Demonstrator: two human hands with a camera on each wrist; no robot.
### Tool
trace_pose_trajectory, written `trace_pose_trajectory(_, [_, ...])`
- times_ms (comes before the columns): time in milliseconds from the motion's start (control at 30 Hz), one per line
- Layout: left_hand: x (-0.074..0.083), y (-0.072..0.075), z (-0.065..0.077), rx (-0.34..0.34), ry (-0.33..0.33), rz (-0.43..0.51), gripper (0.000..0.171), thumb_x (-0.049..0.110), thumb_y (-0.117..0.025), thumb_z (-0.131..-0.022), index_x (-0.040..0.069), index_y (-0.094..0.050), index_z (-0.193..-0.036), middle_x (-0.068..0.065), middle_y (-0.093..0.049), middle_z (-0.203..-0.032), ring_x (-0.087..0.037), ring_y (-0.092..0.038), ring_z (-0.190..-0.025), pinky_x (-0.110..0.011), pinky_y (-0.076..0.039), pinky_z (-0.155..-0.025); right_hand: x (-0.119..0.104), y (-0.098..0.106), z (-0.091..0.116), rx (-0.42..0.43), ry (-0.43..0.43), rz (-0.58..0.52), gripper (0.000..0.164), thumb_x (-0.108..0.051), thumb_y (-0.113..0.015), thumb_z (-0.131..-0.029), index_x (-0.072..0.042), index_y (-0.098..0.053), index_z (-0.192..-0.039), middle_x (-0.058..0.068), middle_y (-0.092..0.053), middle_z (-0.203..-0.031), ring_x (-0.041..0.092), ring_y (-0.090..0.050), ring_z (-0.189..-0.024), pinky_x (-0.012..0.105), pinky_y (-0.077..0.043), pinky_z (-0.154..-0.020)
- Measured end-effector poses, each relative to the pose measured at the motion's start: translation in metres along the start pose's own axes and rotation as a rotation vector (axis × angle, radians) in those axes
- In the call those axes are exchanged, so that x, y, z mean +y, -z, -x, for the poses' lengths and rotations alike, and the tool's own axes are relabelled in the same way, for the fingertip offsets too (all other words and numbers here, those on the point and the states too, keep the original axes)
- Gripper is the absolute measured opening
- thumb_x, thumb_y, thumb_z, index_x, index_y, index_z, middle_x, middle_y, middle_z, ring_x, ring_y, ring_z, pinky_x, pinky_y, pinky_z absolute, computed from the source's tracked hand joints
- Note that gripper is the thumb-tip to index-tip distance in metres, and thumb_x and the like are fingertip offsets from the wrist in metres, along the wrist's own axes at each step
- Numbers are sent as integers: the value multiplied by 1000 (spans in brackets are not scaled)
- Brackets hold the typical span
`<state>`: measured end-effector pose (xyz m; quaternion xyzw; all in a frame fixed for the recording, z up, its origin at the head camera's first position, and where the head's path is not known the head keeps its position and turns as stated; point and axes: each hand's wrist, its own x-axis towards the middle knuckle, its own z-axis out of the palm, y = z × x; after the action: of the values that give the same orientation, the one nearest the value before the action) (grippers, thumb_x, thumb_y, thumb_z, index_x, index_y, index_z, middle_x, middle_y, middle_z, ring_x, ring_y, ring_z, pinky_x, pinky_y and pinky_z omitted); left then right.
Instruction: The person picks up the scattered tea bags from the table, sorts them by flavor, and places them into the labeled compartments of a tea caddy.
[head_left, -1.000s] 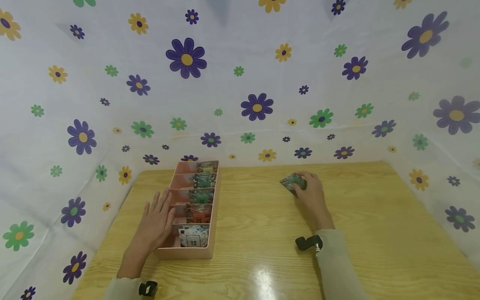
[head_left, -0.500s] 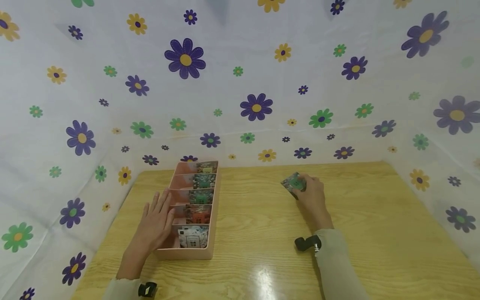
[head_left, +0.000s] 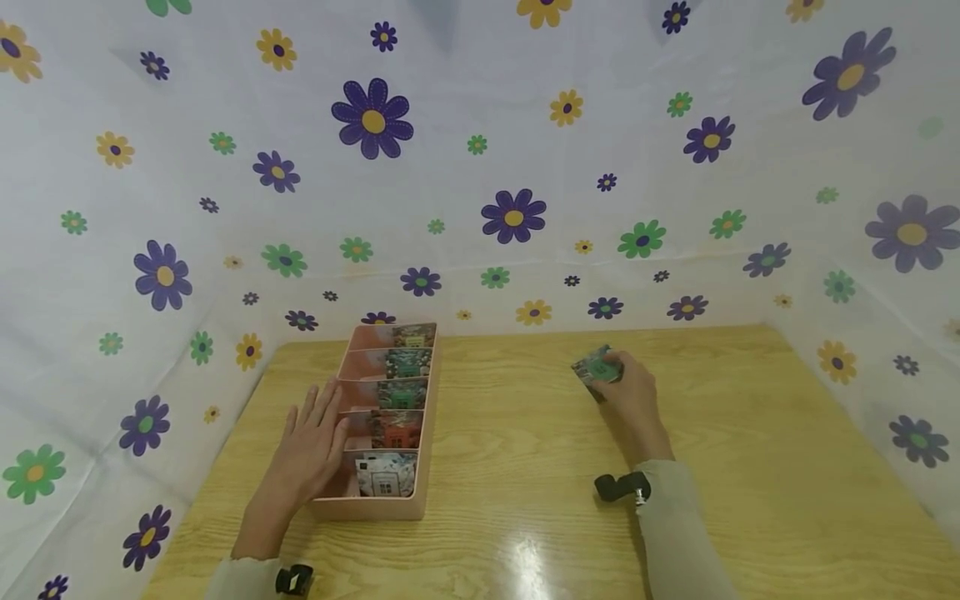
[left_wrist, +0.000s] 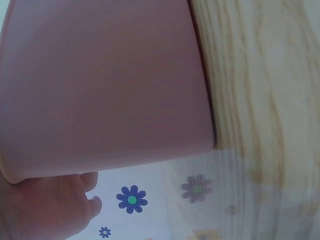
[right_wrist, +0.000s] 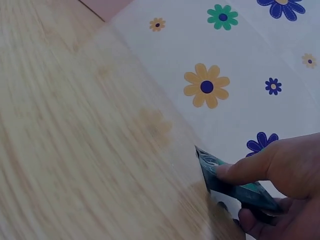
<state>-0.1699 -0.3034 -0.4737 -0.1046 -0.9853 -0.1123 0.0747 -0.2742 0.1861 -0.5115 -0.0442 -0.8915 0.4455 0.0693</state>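
In the head view my left hand (head_left: 303, 450) lies with straight fingers along the left rim of a pink divided box (head_left: 371, 508). Part of that hand also shows beside the box's wall in the left wrist view. My right hand (head_left: 633, 398) pinches a small green patterned sachet (head_left: 594, 365) between thumb and fingers, over the far right half of the table. The right wrist view shows the thumb on top of the tilted sachet (right_wrist: 227, 187), with fingers beneath. Sachets stand in the box: white (head_left: 386, 477), red (head_left: 396, 429), green (head_left: 401, 394), teal (head_left: 407, 362) and yellowish (head_left: 412, 336).
The box stands on the left half of a wood-grain table (head_left: 510, 450). A white flower-print cloth (head_left: 450, 183) hangs around the back and both sides. Each wrist wears a black camera mount (head_left: 622, 487).
My right hand has shifted slightly right and nearer with the sachet held in its fingers. The left hand and the box stay where they were.
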Motion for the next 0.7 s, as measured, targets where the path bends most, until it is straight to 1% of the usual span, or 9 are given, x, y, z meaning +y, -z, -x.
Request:
trace_pose_trajectory(200, [-1, 0, 0, -5, -1, 1, 59, 28, -33, -113, -3, -21, -161, -21, -16, -169, -47, -11, -154, -69, -12, -118, 9, 7, -2, 48, 3, -61, 37, -10, -71, -96, -1, -63, -131, 26, -54, -145, 47, -47, -136, 58, -42, -109])
trace_pose_trajectory(300, [-1, -1, 1, -12, 1, -3, 60, 29, -33, -113, -3, -20, -162, -21, -15, -169, -47, -11, -154, -69, -11, -119, 13, 11, -2, 54, 5, -75, 36, -8, -70, -96, -1, -64, -131, 27, -53, -146, 48, -46, -137, 59, -40, -111])
trace_pose_trajectory(500, [-1, -1, 0, -12, 3, -7, 60, 30, -33, -113, -3, -21, -161, -21, -16, -169, -47, -12, -154, -69, -12, -118, 10, 17, -2, 20, 7, -91, 38, -4, -70, -96, -2, -63, -133, 29, -49, -148, 49, -45, -137, 60, -40, -110])
trace_pose_trajectory(600, [-1, -1, 0, -17, 2, -2, 60, 30, -33, -113, -3, -21, -162, -21, -15, -169, -47, -11, -154, -69, -11, -118, 5, 19, -2, -4, 11, -124, 38, -3, -70, -96, 0, -62, -133, 28, -47, -151, 48, -43, -139, 58, -40, -112])
trace_pose_trajectory(700, [0, -1, 0, -18, 2, -2, 60, 30, -33, -113, -3, -21, -162, -21, -15, -169, -47, -10, -154, -69, -11, -118, -1, 21, -1, -7, 12, -152, 38, -1, -70, -94, 0, -64, -132, 27, -46, -153, 48, -40, -142, 57, -35, -115])
